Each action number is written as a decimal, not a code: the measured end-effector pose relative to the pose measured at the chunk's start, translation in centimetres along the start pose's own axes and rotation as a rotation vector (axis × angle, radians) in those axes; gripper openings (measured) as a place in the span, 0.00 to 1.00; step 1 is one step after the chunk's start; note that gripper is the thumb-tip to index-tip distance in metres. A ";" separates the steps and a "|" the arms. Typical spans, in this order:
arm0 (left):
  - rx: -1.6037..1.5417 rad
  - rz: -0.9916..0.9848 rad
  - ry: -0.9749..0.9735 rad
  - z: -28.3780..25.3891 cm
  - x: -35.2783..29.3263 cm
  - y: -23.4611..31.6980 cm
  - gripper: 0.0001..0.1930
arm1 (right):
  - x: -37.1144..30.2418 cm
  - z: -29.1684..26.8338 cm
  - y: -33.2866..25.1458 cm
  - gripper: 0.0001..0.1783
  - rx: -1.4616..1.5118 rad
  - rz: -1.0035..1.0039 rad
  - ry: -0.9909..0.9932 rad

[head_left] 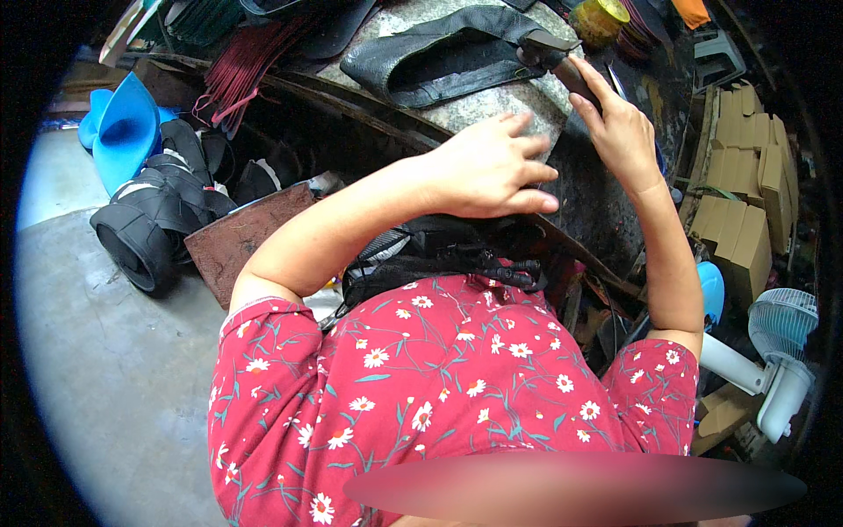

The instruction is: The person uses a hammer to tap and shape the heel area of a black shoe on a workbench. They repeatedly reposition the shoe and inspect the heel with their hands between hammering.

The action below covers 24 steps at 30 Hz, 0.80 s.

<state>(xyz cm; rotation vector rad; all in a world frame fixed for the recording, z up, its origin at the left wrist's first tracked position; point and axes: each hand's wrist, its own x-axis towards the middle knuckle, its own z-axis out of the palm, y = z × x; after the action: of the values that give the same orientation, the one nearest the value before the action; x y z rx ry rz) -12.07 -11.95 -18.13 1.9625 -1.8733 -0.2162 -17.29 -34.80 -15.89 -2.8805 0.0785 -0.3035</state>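
My right hand (622, 132) grips the dark handle of a hammer (575, 81), whose metal head rests against or just over the right end of a black, leather-like piece (386, 66). That piece forms a wide loop, lying on a pale, mottled slab (492, 114). My left hand (492, 167) hovers near the slab's front edge, fingers spread, with nothing in it. Whether the hammer head touches the black piece, I cannot tell.
Red strips (250, 66) lie stacked at the far left. Blue foam-like sheets (127, 127) and black shoe-like pieces (145, 233) sit on the left. A yellow tin (599, 22) stands at the back. Cardboard boxes (733, 237) and a white fan (781, 351) are on the right.
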 end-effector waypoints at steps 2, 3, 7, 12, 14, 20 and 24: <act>-0.543 -0.233 0.145 -0.5 -0.1 0.2 0.24 | 0.0 0.1 0.0 0.26 0.008 0.000 0.006; -0.102 -0.267 0.280 -0.9 0.0 -0.1 0.25 | -0.1 0.1 0.1 0.26 0.005 0.002 0.010; 0.216 -0.226 0.150 -0.9 0.2 1.3 0.31 | 0.0 0.0 0.1 0.26 -0.003 0.006 0.004; -0.043 -0.149 0.587 0.1 -0.1 -0.8 0.13 | 0.1 -0.4 0.2 0.27 0.011 0.009 -0.003; 0.183 -0.309 0.730 -0.1 -0.1 -3.6 0.09 | 0.1 -0.5 0.3 0.26 -0.014 0.024 -0.025; 0.325 -0.400 0.481 -0.6 0.7 -6.7 0.05 | 0.0 -0.7 0.3 0.25 0.005 0.023 -0.031; 0.492 -0.291 0.384 -0.4 1.3 -6.5 0.04 | 0.1 -0.5 0.2 0.25 0.003 0.033 -0.033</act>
<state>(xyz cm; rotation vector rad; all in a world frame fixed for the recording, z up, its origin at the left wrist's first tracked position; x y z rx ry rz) -5.85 -13.13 -20.17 2.3803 -1.4800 0.5547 -17.31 -35.15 -15.42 -2.8774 0.1189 -0.2498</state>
